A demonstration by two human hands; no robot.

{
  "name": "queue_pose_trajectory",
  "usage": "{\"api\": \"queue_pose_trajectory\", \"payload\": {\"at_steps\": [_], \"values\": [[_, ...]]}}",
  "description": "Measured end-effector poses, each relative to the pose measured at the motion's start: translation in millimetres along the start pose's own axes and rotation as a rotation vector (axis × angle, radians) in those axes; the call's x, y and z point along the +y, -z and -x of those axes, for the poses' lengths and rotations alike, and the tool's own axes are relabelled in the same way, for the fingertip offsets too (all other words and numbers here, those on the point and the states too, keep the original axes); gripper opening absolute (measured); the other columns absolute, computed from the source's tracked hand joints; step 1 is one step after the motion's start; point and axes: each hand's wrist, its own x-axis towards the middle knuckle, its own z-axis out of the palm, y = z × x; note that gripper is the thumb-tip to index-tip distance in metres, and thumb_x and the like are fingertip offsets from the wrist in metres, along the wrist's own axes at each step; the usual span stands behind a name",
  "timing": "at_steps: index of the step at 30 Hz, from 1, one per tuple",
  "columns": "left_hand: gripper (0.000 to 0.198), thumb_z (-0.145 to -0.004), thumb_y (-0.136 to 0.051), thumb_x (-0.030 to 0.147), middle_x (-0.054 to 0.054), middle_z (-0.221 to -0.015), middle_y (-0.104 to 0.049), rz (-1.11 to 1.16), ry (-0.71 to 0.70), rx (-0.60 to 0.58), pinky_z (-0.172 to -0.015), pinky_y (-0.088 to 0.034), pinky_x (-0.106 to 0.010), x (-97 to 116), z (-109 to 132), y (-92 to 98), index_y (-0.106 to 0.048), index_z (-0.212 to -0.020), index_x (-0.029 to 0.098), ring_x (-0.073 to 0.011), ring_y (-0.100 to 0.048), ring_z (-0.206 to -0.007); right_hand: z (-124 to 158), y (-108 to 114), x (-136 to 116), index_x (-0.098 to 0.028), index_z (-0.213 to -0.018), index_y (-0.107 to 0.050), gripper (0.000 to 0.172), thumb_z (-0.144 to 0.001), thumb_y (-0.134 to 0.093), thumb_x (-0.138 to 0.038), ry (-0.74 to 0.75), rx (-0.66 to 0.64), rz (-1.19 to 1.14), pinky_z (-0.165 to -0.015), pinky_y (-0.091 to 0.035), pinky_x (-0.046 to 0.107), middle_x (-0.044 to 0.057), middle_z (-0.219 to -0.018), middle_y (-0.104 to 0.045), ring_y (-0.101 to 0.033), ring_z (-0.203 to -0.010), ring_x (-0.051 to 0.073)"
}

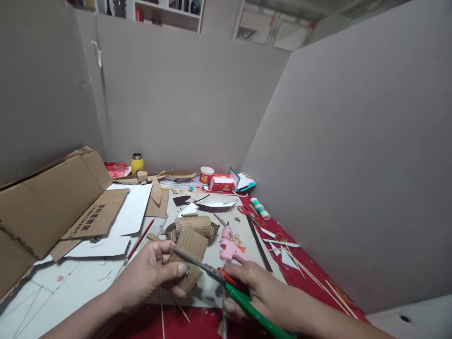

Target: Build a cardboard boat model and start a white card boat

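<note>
My left hand point(151, 268) is closed on a small piece of corrugated cardboard point(192, 245), thumb in front and fingers behind it. In my right hand point(257, 287) is a pair of scissors point(243, 299) with green and orange handles. Their blades reach left across the cardboard, the tip close to my left fingers; whether they are cutting into it I cannot tell. Just beyond the held piece lies a rolled cardboard form point(196, 225) with dark-edged ends. A pink hot glue gun point(229, 245) rests on the table beyond my right hand.
On the left stand a large cardboard box point(52, 197) and white paper sheets point(136, 207). A pencil point(139, 240) lies beside them. Red-handled scissors point(252, 214), a glue bottle point(260, 208) and thin wooden sticks point(318, 280) are on the right. A paper cup point(206, 175) and a yellow bottle point(137, 164) stand behind.
</note>
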Motion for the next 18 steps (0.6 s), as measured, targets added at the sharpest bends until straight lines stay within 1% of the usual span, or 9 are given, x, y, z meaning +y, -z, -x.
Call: {"api": "queue_pose_trajectory", "payload": {"at_steps": [2, 5, 7, 9, 10, 12, 15, 16, 18], "values": [[0.029, -0.073, -0.073, 0.033, -0.005, -0.082, -0.067, 0.015, 0.066, -0.023, -0.058, -0.052, -0.023, -7, 2, 2.5, -0.065, -0.093, 0.014, -0.0111, -0.058, -0.063, 3, -4, 4, -0.017, -0.072, -0.055, 0.030, -0.079, -0.059, -0.046, -0.011, -0.011, 0.012, -0.056, -0.037, 0.024, 0.002, -0.067, -0.055, -0.047, -0.061, 0.014], [0.023, -0.074, -0.072, 0.033, -0.006, -0.078, -0.068, -0.010, 0.174, -0.028, -0.056, -0.050, -0.023, -14, 8, 12.2, -0.062, -0.083, 0.014, -0.0127, -0.059, -0.065, 12, -7, 8, -0.018, -0.070, -0.054, 0.035, -0.081, -0.057, -0.050, -0.031, -0.025, -0.022, -0.051, -0.034, 0.023, -0.001, -0.059, -0.051, -0.044, -0.054, 0.012], [0.022, -0.075, -0.071, 0.033, -0.005, -0.071, -0.066, -0.039, 0.206, -0.040, -0.055, -0.049, -0.023, -13, 14, 23.6, -0.058, -0.073, 0.015, -0.0129, -0.059, -0.063, 23, -4, 9, -0.018, -0.069, -0.053, 0.036, -0.081, -0.058, -0.052, -0.054, 0.010, -0.044, -0.050, -0.033, 0.023, -0.002, -0.057, -0.049, -0.043, -0.052, 0.011], [0.022, -0.078, -0.068, 0.032, -0.002, -0.062, -0.062, -0.055, 0.185, -0.031, -0.055, -0.046, -0.022, -8, 19, 37.6, -0.056, -0.069, 0.015, -0.0114, -0.055, -0.059, 36, 2, 11, -0.019, -0.069, -0.054, 0.036, -0.080, -0.058, -0.053, -0.081, 0.087, -0.026, -0.050, -0.033, 0.023, -0.002, -0.057, -0.050, -0.042, -0.051, 0.011], [0.022, -0.078, -0.067, 0.032, -0.001, -0.060, -0.060, -0.067, 0.178, -0.004, -0.056, -0.046, -0.022, -4, 21, 44.7, -0.057, -0.068, 0.015, -0.0113, -0.055, -0.059, 43, 5, 14, -0.019, -0.072, -0.057, 0.036, -0.080, -0.057, -0.054, -0.105, 0.131, -0.002, -0.050, -0.034, 0.023, -0.002, -0.057, -0.052, -0.043, -0.051, 0.011], [0.022, -0.076, -0.069, 0.032, 0.000, -0.060, -0.058, -0.096, 0.146, 0.118, -0.058, -0.047, -0.023, 3, 24, 57.7, -0.060, -0.065, 0.015, -0.0109, -0.052, -0.058, 57, 12, 24, -0.019, -0.080, -0.061, 0.034, -0.081, -0.055, -0.053, -0.186, 0.219, 0.060, -0.050, -0.035, 0.024, 0.000, -0.059, -0.057, -0.046, -0.051, 0.012], [0.018, -0.071, -0.072, 0.031, 0.003, -0.056, -0.055, -0.098, 0.122, 0.296, -0.060, -0.051, -0.027, 10, 25, 70.8, -0.063, -0.064, 0.017, -0.0093, -0.047, -0.053, 74, 16, 49, -0.019, -0.096, -0.066, 0.037, -0.081, -0.052, -0.051, -0.346, 0.327, 0.203, -0.053, -0.038, 0.028, 0.004, -0.064, -0.064, -0.053, -0.053, 0.016], [0.017, -0.072, -0.071, 0.030, 0.003, -0.056, -0.056, -0.106, 0.120, 0.319, -0.060, -0.051, -0.026, 10, 25, 73.0, -0.064, -0.064, 0.017, -0.0093, -0.047, -0.053, 78, 17, 59, -0.019, -0.101, -0.066, 0.039, -0.080, -0.053, -0.050, -0.409, 0.342, 0.265, -0.053, -0.038, 0.029, 0.006, -0.065, -0.065, -0.055, -0.054, 0.018], [0.015, -0.074, -0.069, 0.029, 0.002, -0.064, -0.062, -0.164, 0.122, 0.303, -0.057, -0.047, -0.022, 10, 26, 74.4, -0.066, -0.067, 0.017, -0.0100, -0.051, -0.056, 83, 17, 79, -0.019, -0.104, -0.067, 0.040, -0.079, -0.054, -0.046, -0.558, 0.368, 0.387, -0.054, -0.039, 0.031, 0.009, -0.068, -0.067, -0.060, -0.058, 0.023]]}}
